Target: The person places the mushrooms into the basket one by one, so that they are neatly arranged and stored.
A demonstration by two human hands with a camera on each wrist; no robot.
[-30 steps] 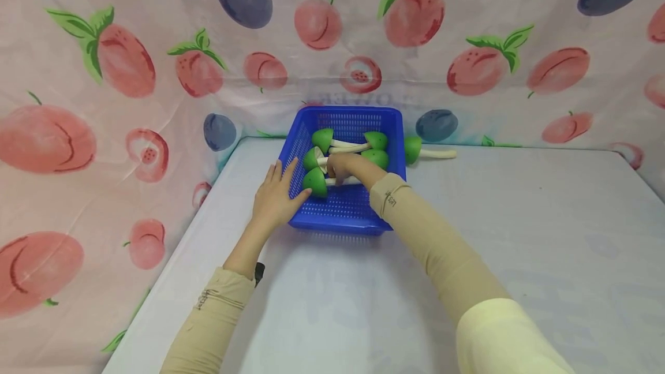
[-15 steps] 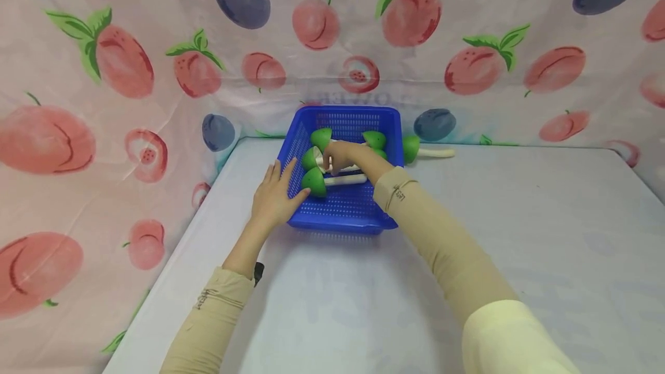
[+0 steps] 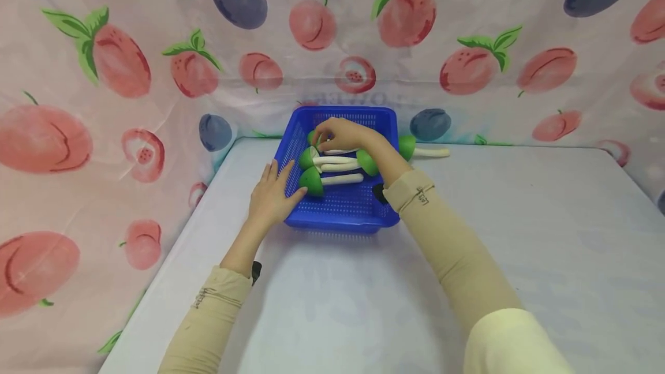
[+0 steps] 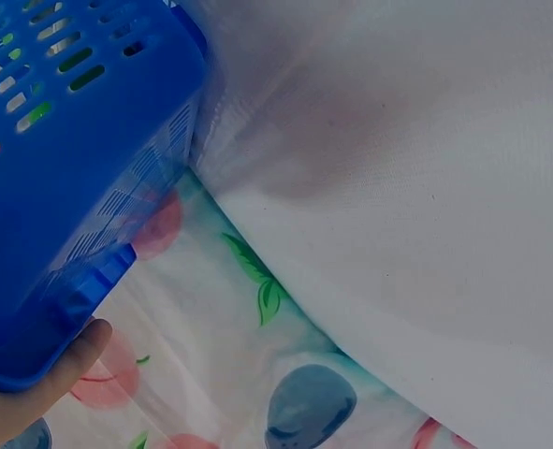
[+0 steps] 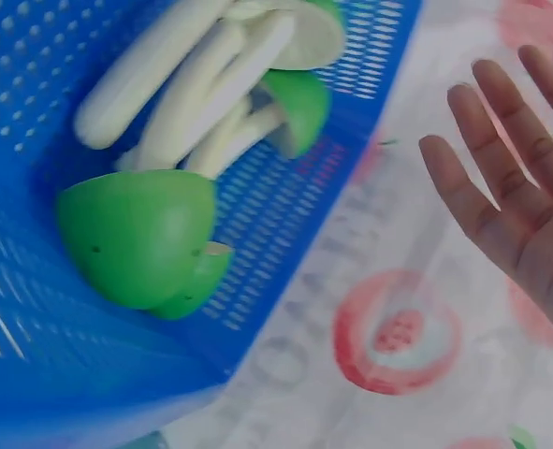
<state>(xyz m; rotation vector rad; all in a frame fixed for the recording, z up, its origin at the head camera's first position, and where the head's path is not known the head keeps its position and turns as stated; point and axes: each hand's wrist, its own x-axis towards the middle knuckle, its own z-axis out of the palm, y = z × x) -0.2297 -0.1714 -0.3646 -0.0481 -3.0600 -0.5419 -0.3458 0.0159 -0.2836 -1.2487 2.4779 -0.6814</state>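
Observation:
A blue perforated plastic basket [image 3: 332,221] stands on the white-covered table and holds several toy mushrooms [image 3: 311,182] with green caps and white stems. My left hand [image 3: 269,198] rests with straight, spread fingers on the basket's left rim; in the left wrist view a finger [image 4: 65,372] lies along that rim. Over the back of the basket is my right hand [image 3: 344,133], bent downward near the rear mushrooms and partly hiding them. The right wrist view shows that hand [image 5: 524,178] with loose, extended fingers, apart from the mushrooms [image 5: 138,238] and holding nothing.
Another green-capped mushroom [image 3: 432,153] lies on the table just right of the basket. Behind and to the left hangs a fruit-print cloth [image 3: 312,82]. The white table surface [image 3: 493,218] extends to the right and front.
My right hand has moved back and up from the middle mushrooms toward the rear of the basket. One green-capped mushroom at the middle right lies slightly differently. The left hand stays on the rim.

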